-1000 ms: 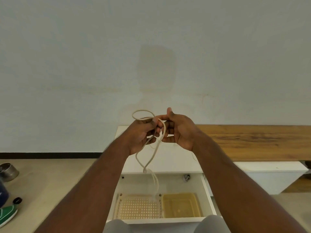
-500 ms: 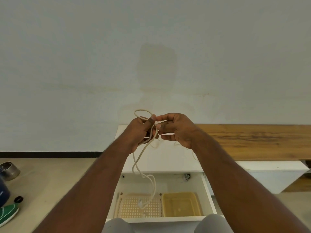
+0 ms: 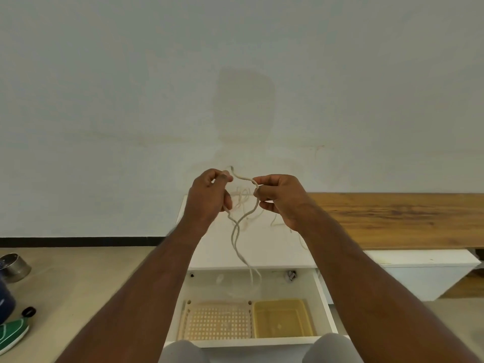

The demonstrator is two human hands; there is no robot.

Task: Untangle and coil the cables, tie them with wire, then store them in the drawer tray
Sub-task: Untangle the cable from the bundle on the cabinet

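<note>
A cream-coloured cable point(image 3: 237, 229) hangs in the air between both hands. My left hand point(image 3: 209, 196) pinches one part of it at the upper left. My right hand point(image 3: 281, 196) pinches it a short way to the right. A short span arches between the two hands, and two strands cross and dangle down toward the open white drawer point(image 3: 323, 305). In the drawer sit a perforated beige tray point(image 3: 217, 322) and a yellow tray point(image 3: 282, 319). More loose cables point(image 3: 275, 222) lie on the white cabinet top behind my hands.
A wooden bench top point(image 3: 398, 217) runs to the right of the white cabinet point(image 3: 262, 252). On the floor at left are a metal bowl point(image 3: 14, 267), a dark blue object point(image 3: 5, 302), a green shoe point(image 3: 13, 334) and a small black cap point(image 3: 28, 311). My knees show at the bottom edge.
My hands have moved apart, pulling the loop that stood above the left hand open into a short span. The hanging strands now swing lower over the drawer.
</note>
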